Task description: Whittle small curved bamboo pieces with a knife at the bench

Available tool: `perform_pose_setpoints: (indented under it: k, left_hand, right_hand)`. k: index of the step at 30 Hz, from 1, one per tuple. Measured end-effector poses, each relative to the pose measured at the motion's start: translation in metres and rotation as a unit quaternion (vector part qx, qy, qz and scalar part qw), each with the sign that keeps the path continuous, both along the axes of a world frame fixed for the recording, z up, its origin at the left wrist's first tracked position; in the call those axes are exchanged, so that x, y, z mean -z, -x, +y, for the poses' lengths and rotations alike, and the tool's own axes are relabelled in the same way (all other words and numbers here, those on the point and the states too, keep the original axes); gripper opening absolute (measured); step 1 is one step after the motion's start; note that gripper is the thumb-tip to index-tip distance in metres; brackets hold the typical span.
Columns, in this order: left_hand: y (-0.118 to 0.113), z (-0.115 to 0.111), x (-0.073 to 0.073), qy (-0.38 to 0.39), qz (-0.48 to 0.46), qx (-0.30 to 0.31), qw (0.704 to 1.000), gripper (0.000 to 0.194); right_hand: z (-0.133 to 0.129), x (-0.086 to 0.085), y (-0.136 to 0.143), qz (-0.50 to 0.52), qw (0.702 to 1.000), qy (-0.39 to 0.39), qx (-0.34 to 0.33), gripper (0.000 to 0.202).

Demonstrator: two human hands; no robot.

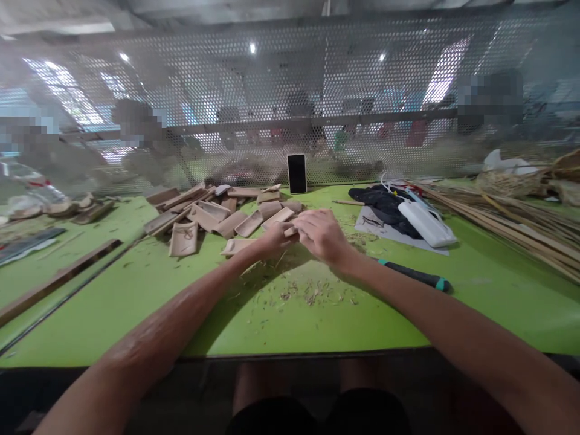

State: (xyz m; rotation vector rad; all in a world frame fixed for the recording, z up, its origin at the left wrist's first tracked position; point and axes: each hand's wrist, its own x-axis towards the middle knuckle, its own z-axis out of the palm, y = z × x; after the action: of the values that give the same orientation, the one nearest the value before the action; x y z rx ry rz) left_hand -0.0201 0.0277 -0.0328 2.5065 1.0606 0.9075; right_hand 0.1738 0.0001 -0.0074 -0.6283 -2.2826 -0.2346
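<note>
Sitting between the two hands, above the middle of the green counter (371, 329), is a small pale piece (290, 231) of what looks like wood or bamboo; the left hand (274, 237) has its fingers closed on it; the right hand (322, 235) comes over its other side with fingers bent, though whether they grip it or only touch it I cannot tell; below the hands, nearer the person, loose shavings (312, 293) lie scattered; just beyond the left hand spreads a heap of curved pieces (222, 220), some overlapping; behind them a dark-faced device (297, 174) with a pale edge stands upright; beside the right forearm rests a dark handle (414, 275) with teal ends; farther right, a black cloth (383, 211) and a white object (426, 223) lie on a grey sheet (426, 243); long thin strips (512, 223) lie beyond; a wooden bar (58, 281) rests far left; across the back runs a perforated screen (272, 78).
</note>
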Motion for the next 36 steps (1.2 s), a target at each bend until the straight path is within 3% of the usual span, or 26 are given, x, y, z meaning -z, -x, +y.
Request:
perform_pose_setpoints:
  k: [3,7,11,15,18,20,23,26,28,30,33,36]
  left_hand:
    - [0.0,0.0,-0.002,0.001,0.001,-0.001,1.0,0.012]
    - [0.0,0.0,-0.002,0.014,0.027,-0.009,1.0,0.018]
    - [-0.001,0.0,-0.002,0.024,0.032,-0.02,0.999,0.016]
    - [0.0,0.0,-0.005,0.026,0.035,-0.006,0.999,0.015]
    - [0.0,-0.001,-0.006,0.023,0.026,-0.014,0.999,0.016]
    - [0.0,-0.002,-0.006,0.022,0.01,-0.015,1.0,0.019]
    - [-0.002,-0.003,-0.008,0.033,-0.027,-0.006,0.999,0.027]
    - [-0.003,-0.005,-0.009,0.031,-0.044,0.007,0.999,0.03]
    - [-0.003,-0.007,-0.011,0.026,-0.044,0.02,0.998,0.03]
    - [-0.003,-0.009,-0.012,0.022,-0.042,0.031,0.998,0.03]
    - [-0.004,-0.011,-0.013,0.018,-0.034,0.03,0.999,0.031]
    - [-0.004,-0.011,-0.012,0.01,-0.036,0.019,0.999,0.031]
  right_hand:
    - [0.0,-0.001,0.001,-0.027,0.999,0.0,-0.022,0.029]
    - [0.0,-0.002,0.001,-0.025,1.0,0.003,0.008,0.027]
    - [0.002,-0.001,-0.001,-0.034,0.999,0.0,-0.039,0.024]
    - [0.005,0.002,-0.004,-0.041,0.997,0.059,0.009,0.028]
    - [0.005,0.001,-0.002,-0.021,0.997,0.064,-0.046,0.028]
    - [0.008,0.001,-0.002,0.036,0.991,0.108,-0.068,0.029]
    - [0.023,0.002,-0.007,0.191,0.945,0.263,-0.024,0.032]
    - [0.038,0.005,-0.013,0.317,0.848,0.425,-0.03,0.032]
    - [0.045,0.008,-0.016,0.352,0.796,0.489,-0.062,0.028]
    - [0.048,0.01,-0.017,0.362,0.777,0.509,-0.076,0.024]
    - [0.048,0.009,-0.018,0.368,0.809,0.456,-0.047,0.025]
    - [0.038,0.003,-0.018,0.301,0.898,0.321,-0.007,0.021]
